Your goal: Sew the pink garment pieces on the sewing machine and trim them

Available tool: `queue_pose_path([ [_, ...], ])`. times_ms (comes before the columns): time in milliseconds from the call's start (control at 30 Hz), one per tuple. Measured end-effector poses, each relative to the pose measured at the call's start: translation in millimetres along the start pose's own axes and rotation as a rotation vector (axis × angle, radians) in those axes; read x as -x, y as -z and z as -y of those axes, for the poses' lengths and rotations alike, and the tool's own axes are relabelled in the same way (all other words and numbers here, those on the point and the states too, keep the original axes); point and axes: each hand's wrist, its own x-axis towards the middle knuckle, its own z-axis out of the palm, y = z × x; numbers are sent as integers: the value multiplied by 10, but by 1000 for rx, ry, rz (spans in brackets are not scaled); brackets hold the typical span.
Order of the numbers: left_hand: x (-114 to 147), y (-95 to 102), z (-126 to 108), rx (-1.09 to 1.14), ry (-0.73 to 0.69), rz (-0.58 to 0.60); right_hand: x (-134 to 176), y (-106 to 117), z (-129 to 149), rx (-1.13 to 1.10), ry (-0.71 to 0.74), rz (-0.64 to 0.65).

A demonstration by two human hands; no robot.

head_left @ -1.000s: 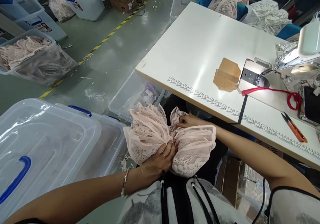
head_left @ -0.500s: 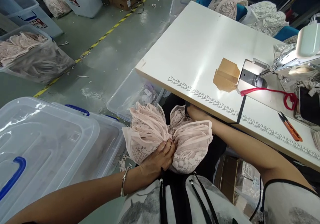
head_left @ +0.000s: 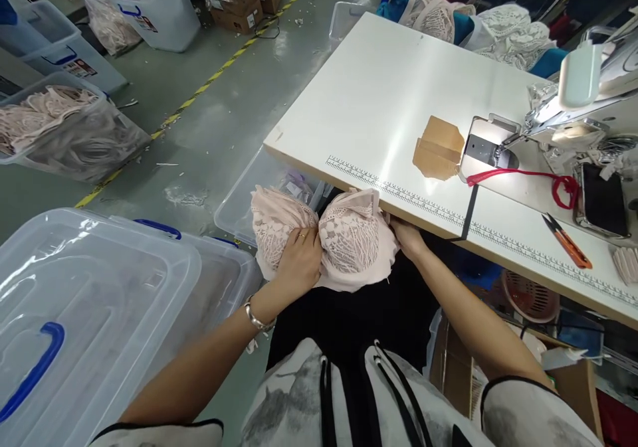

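Observation:
A stack of pale pink lace bras (head_left: pixel 351 241) is in front of my lap, close to the near edge of the white table. My left hand (head_left: pixel 302 258), wearing a ring and a bangle, is closed on the middle of the stack, between the two lace cups. At the right end of the bras is my right hand (head_left: pixel 406 238), beside the table edge. Its fingers disappear behind the pink fabric, so their grip is hidden.
The white table (head_left: pixel 369 95) carries a ruler strip, brown cardboard (head_left: pixel 438 148), a sewing machine (head_left: pixel 573 95), a red strip (head_left: pixel 561 188) and orange snips (head_left: pixel 567 240). Lidded plastic bins (head_left: pixel 100 287) stand at left. An open clear bin (head_left: pixel 239 191) sits below the table's corner.
The bras have moved up toward the table edge and turned, showing their lace fronts instead of fanned layers. My left hand moved up with them; my right hand sits slightly farther right and lower.

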Motion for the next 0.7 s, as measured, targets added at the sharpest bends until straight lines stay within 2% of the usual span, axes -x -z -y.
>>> queue_pose_path([
  [100,-10,79,-107,-38,-205,112,311,21,6,34,18,-147],
  [200,82,99,-233,-73,-392,132,739,60,60,86,274,-215],
  [267,139,72,-266,-83,-420,129,962,65,95,114,404,-194],
  [333,166,59,-240,-53,-415,118,1078,59,129,146,415,-192],
  [400,173,108,-164,28,-414,65,1103,52,174,158,370,-249],
  [467,181,228,-64,105,-392,-40,1085,42,244,116,350,-345],
  [533,205,377,27,157,-305,-182,1063,23,345,41,382,-415],
  [633,254,526,100,261,-140,-363,1035,-29,535,33,429,-393],
  [700,276,546,100,347,-76,-408,1006,-65,654,89,411,-351],
])
